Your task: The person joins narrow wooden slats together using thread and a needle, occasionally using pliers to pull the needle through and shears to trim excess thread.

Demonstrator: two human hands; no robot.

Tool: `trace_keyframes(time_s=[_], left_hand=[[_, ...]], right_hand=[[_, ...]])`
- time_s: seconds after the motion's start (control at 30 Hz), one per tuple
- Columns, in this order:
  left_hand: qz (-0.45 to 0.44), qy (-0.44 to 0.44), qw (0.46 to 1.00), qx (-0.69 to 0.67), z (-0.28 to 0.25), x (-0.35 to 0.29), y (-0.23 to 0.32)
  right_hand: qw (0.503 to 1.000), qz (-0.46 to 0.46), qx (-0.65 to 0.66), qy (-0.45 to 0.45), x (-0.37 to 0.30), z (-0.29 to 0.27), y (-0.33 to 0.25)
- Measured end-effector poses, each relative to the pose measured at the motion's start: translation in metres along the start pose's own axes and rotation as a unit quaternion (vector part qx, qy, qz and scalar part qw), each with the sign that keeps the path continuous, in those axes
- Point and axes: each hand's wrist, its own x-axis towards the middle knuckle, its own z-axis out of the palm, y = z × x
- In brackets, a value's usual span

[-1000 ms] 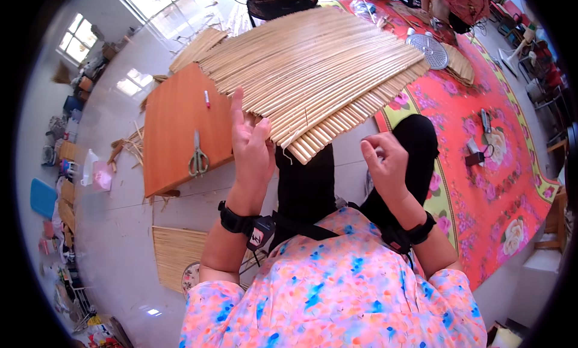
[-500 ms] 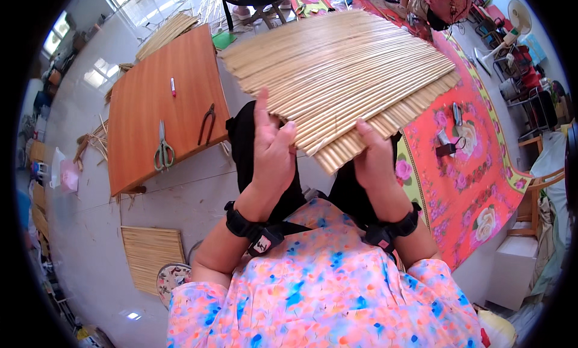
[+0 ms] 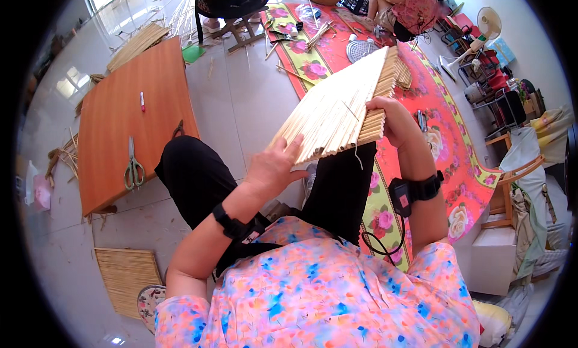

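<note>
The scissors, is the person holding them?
No, the scissors lie on the table; the left hand and right hand touch the stick mat.

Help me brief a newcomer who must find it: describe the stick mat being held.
Start at the red flowered rug, then move left to the black trousers. Above them, the right hand grips the stick mat and the left hand touches its near end. Unlike the floor mat at lower left, it is held up and trails a loose string.
</note>
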Motion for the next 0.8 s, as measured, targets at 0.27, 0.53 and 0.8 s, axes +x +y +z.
trace_keyframes(time_s=[0.27, 0.53, 0.8], left_hand=[[0.003, -0.004, 1.0, -0.028, 0.045, -0.013, 0.026], [-0.037, -0.015, 0.998, -0.05, 0.046, 0.0, 0.028], [-0.101, 0.047, 0.985, -0.132, 0.032, 0.027, 0.025]], right_hand=[[0.992, 0.05, -0.012, -0.115, 0.029, 0.005, -0.012], [0.981, 0.071, -0.018, -0.181, 0.069, 0.018, -0.022], [0.991, -0.065, 0.034, -0.111, 0.042, 0.025, -0.004]])
